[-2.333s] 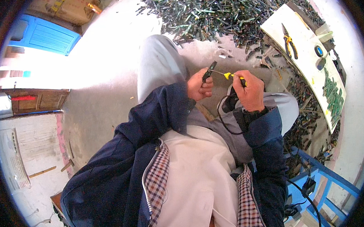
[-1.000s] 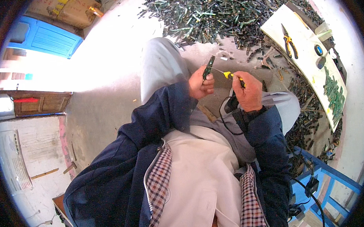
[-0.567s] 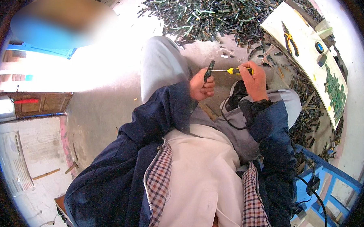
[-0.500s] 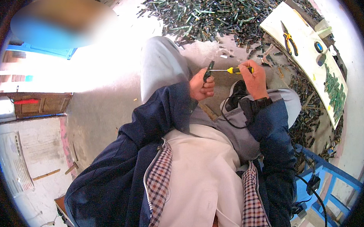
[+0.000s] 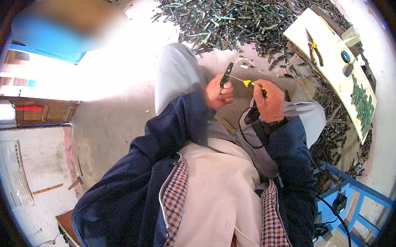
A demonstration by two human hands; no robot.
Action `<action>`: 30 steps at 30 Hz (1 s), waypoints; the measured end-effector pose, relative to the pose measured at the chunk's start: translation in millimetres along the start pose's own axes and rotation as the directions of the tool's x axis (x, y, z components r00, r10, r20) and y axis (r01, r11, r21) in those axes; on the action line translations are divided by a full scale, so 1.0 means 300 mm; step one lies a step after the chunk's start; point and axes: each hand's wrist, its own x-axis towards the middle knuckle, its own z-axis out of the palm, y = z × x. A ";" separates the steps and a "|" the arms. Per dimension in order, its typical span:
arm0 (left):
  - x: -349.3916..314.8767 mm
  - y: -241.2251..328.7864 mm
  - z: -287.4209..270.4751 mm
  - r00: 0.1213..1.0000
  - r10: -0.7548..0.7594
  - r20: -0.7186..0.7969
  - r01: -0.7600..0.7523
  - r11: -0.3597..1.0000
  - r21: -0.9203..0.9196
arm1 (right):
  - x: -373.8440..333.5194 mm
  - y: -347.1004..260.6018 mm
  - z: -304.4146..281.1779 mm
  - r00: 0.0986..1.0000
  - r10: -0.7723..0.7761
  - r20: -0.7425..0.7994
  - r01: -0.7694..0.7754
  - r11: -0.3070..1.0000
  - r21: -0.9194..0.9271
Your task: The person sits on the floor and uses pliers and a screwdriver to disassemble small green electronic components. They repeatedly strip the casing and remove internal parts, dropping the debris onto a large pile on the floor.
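My left hand (image 5: 219, 93) is closed around the lower end of a narrow dark strip-shaped piece (image 5: 226, 73), which sticks up out of the fist at a tilt. In my right hand (image 5: 269, 101) is a screwdriver (image 5: 248, 83) with a yellow and black handle, gripped by closed fingers. Its thin metal shaft slants up to the left, and the tip meets the dark piece or lies just beside it. What the strip is exactly cannot be made out.
A big heap of similar dark pieces (image 5: 229, 20) covers the floor ahead. On the right, a white board (image 5: 337, 73) bears pliers (image 5: 314, 50), a roll of black tape (image 5: 345, 56) and a pile of green strips (image 5: 362, 102). A blue frame (image 5: 360, 191) with black cables stands at lower right.
My right hand has moved left and down, and the screwdriver has swung from nearly level to slanting. My left hand still grips the dark piece in about the same place.
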 end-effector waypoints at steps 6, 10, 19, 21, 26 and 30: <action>0.010 0.013 -0.005 0.997 0.018 0.070 -0.014 0.998 -0.057 | 0.006 -0.024 -0.001 0.985 -0.170 0.013 0.171 0.984 -0.055; 0.008 0.017 -0.005 0.997 0.010 0.079 -0.006 0.999 -0.041 | 0.002 -0.010 0.001 0.990 -0.139 -0.016 0.138 0.989 -0.049; -0.001 0.012 0.026 1.000 0.027 0.014 -0.028 0.998 0.057 | -0.007 0.010 -0.011 0.989 0.116 -0.089 -0.109 0.991 0.076; 0.005 0.009 0.018 1.000 0.015 0.017 -0.016 0.998 0.064 | -0.007 0.008 -0.013 0.980 0.178 -0.085 -0.169 0.979 0.110; 0.014 0.010 0.004 0.999 -0.009 0.053 0.009 1.000 0.013 | -0.008 0.004 -0.007 0.996 -0.013 -0.083 0.009 0.999 -0.039; 0.015 0.016 0.009 0.998 -0.013 0.055 0.015 0.999 -0.036 | 0.000 -0.012 0.000 0.985 -0.175 0.003 0.175 0.979 -0.103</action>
